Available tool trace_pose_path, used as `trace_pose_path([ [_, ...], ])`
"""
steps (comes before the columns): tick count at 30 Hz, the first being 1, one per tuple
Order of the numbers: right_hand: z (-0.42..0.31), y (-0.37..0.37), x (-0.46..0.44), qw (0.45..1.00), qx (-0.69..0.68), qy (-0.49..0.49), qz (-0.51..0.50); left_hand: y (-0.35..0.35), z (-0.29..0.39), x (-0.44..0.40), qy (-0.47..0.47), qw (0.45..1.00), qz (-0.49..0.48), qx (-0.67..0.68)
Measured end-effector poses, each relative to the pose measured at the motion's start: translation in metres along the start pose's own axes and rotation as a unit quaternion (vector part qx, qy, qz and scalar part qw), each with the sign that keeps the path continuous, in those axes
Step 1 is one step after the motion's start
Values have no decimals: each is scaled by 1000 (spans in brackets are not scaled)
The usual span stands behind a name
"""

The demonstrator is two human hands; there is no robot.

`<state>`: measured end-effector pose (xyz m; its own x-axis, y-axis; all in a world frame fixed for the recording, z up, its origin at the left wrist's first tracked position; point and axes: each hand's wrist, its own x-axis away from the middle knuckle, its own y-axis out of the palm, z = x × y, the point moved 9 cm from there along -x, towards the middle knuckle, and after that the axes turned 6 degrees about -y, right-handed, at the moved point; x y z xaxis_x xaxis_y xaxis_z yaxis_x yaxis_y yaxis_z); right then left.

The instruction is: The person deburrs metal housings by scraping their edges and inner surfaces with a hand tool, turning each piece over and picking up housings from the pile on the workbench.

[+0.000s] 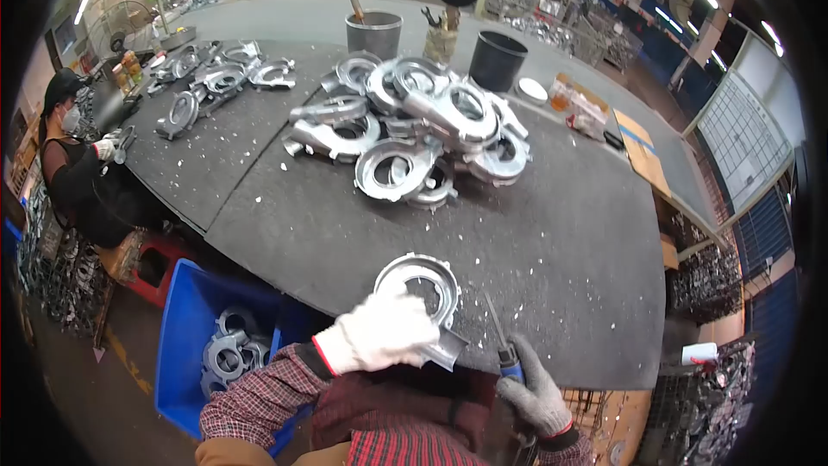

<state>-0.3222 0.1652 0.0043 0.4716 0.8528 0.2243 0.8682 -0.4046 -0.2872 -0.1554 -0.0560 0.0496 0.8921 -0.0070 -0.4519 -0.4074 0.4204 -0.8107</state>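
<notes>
My left hand (384,330), in a white glove, is closed on the near left side of a silvery cast-metal housing (448,280). This part has a round ring and a short outlet spout, and it lies at the table's near edge. Beneath the glove some of its rim is hidden. In a grey glove, my right hand (536,393) wraps round the blue handle of a file (496,319). The thin blade points up and away, just right of the housing and apart from it.
A heap of similar castings (414,121) sits mid-table, with more castings (216,78) at the far left. Two buckets (374,37) (498,60) stand behind. A blue bin (177,354) holding castings is below left. A masked person (73,155) sits at left.
</notes>
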Motion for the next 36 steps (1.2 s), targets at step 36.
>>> trace_pose_path([
  [36, -88, 86, -75, 866, 446, -125, -190, -8, -71, 39, -192, 952, 229, -61],
])
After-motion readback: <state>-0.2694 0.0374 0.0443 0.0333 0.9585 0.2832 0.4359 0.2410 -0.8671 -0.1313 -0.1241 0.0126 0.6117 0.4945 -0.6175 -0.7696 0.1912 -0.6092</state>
